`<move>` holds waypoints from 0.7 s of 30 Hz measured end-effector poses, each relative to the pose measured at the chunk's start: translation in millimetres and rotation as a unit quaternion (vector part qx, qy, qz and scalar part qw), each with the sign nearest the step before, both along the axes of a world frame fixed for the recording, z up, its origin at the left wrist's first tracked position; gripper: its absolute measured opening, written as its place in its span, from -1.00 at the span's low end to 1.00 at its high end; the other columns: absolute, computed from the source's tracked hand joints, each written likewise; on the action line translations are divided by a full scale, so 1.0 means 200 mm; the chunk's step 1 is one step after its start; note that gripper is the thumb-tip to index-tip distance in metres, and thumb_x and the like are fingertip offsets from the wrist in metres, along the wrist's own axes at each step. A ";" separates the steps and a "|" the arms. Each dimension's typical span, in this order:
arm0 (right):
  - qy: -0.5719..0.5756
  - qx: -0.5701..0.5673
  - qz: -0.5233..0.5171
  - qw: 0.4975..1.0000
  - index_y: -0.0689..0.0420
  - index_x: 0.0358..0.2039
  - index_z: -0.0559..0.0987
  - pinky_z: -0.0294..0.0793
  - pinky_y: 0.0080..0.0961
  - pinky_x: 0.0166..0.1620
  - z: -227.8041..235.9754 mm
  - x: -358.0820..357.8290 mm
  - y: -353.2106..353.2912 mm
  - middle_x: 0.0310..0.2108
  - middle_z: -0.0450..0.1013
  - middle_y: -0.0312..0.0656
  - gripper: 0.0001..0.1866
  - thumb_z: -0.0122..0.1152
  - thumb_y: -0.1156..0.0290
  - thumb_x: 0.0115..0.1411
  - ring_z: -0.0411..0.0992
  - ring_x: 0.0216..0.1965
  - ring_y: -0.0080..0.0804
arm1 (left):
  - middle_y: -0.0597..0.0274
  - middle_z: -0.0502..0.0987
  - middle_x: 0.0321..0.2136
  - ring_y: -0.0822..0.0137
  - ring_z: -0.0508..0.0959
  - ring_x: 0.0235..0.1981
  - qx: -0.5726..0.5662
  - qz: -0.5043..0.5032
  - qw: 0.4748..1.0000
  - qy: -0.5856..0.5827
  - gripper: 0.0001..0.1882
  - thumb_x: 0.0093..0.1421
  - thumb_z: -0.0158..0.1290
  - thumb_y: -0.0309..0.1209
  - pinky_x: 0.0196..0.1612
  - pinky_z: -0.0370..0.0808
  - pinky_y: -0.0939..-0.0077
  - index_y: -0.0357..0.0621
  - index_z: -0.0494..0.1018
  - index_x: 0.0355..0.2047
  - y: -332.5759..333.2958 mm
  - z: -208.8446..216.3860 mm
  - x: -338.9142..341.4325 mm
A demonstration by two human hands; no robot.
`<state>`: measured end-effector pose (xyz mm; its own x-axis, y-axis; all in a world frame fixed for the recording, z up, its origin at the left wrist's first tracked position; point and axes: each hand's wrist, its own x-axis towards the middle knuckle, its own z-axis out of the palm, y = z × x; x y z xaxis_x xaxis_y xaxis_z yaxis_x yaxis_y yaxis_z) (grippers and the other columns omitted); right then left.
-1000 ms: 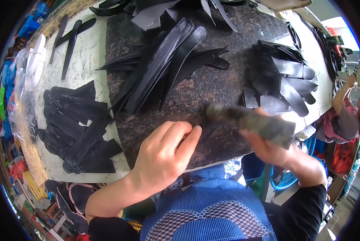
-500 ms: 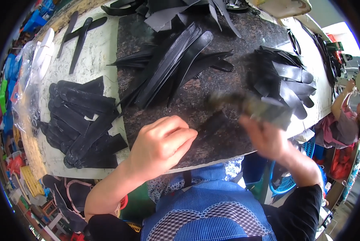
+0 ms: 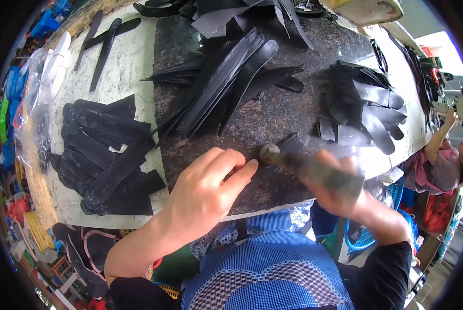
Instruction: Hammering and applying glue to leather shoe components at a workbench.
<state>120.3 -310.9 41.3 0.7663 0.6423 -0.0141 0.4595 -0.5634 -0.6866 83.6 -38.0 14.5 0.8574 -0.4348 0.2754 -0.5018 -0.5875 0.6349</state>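
My left hand (image 3: 211, 188) rests low over the dark stone slab (image 3: 211, 160), thumb and forefinger pinched at the near end of a short black strip (image 3: 292, 140). Much of that strip is hidden beneath the hammer and my fingers. A hammer (image 3: 314, 168), smeared by motion, is gripped in my right hand (image 3: 335, 188); its rounded head is over the strip, close to my left fingertips. Whether the head touches the strip I cannot tell. Beyond my hands lies a bundle of long black strips (image 3: 224, 82).
Left of the slab, a pile of black strips (image 3: 107, 155) covers part of the white tabletop (image 3: 128, 67). Another stack of shiny black pieces (image 3: 371, 103) lies at the right. Black sheets (image 3: 226, 18) are heaped at the back. Another person (image 3: 443, 155) is at the far right.
The hammer has swung down and left, bringing its head near my left fingertips. My left hand has shifted slightly, and the view has moved a little.
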 end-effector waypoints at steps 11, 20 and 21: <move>-0.042 0.006 0.036 0.998 0.20 -0.24 0.56 0.31 -0.40 -0.64 -0.08 -0.06 -0.02 -0.47 0.46 -0.09 -0.84 0.29 0.45 0.18 0.41 -0.64 -0.39 | 0.18 0.51 -0.34 0.20 0.56 -0.31 -0.014 -0.020 0.998 0.057 -0.69 -0.01 0.32 -0.59 -0.26 0.54 0.36 -0.30 0.63 -0.20 0.11 0.03 -0.02; 0.035 -0.019 0.163 0.986 0.26 -0.15 0.49 0.34 -0.46 -0.54 0.02 0.00 0.09 -0.44 0.49 -0.13 -0.85 0.08 0.47 0.34 0.45 -0.56 -0.43 | 0.17 0.53 -0.34 0.18 0.57 -0.34 -0.037 -0.028 0.995 0.085 -0.70 -0.04 0.35 -0.58 -0.28 0.55 0.33 -0.24 0.65 -0.23 0.21 0.01 -0.03; -0.194 -0.107 0.205 0.953 0.28 -0.18 0.51 0.40 -0.48 -0.49 -0.03 0.00 0.12 -0.44 0.55 -0.10 -0.86 0.19 0.52 0.28 0.50 -0.53 -0.43 | 0.17 0.53 -0.32 0.18 0.57 -0.32 -0.048 -0.047 0.991 0.119 -0.69 -0.02 0.34 -0.58 -0.27 0.55 0.33 -0.24 0.64 -0.21 0.24 0.03 -0.03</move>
